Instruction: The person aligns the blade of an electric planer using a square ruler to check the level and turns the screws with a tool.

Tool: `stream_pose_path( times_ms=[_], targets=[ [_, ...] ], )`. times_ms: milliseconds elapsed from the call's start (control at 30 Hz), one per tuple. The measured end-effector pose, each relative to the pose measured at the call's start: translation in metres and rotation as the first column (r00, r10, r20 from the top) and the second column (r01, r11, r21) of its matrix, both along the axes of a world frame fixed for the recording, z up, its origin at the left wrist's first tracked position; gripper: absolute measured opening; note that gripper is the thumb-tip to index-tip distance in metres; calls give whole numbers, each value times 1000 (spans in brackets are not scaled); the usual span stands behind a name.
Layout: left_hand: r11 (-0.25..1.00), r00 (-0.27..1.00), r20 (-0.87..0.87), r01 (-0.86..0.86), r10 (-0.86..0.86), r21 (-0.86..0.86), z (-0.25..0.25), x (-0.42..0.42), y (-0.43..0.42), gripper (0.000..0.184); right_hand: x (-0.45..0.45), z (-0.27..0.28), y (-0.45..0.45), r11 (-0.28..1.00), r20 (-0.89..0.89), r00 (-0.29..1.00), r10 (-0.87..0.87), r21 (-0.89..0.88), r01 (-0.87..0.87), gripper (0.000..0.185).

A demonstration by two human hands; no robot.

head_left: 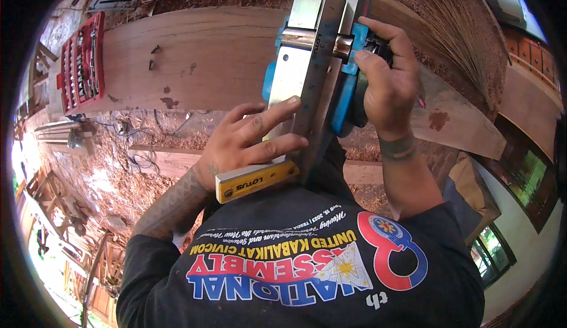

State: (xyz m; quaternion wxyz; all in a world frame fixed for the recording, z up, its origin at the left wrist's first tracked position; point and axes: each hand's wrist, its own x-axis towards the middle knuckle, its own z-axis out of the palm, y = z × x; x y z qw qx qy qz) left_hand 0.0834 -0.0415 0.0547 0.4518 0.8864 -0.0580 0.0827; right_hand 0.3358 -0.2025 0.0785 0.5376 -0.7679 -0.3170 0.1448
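An electric planer (345,106) with a blue body is held upside down in front of my chest, its shiny metal sole facing up and the cutter drum (298,37) showing across it. On the sole lies the dark steel blade of a try square (260,181) with a yellow LOTUS handle near my shirt. My left hand (251,136) grips the square, two fingers stretched over its blade; the thumb is hidden. At the planer's right side my right hand (390,71) is closed, thumb and forefinger at the end of the drum.
Beyond the planer a wide wooden board (195,56) lies crosswise, bearing a red tool case (82,62) with its pieces and two small dark bits (152,57). A stick broom (466,38) lies at upper right. Wood shavings and a dark cable (139,157) cover the ground.
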Motion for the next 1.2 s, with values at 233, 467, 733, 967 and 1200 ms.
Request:
stream_pose_path(
  times_ms=[233,467,733,967,1200],
  targets=[
    [999,998,54,-28,26,24,0,2,-3,57,0,-1,1,1000,20,1000,-9,9,9,32],
    [999,997,59,-41,41,6,2,3,-4,58,0,-3,1,999,-23,1000,-10,30,11,29],
    [1000,1000,-7,-12,12,-13,0,-1,-4,60,-1,0,3,1000,-3,1000,-12,18,12,28],
    [1000,1000,-4,1,-1,-13,4,1,-1,59,-1,-2,2,999,-31,999,-32,14,33,28],
    [1000,1000,23,-13,12,23,1,2,-2,58,0,-4,3,999,-13,999,-34,23,35,27]
  ],
)
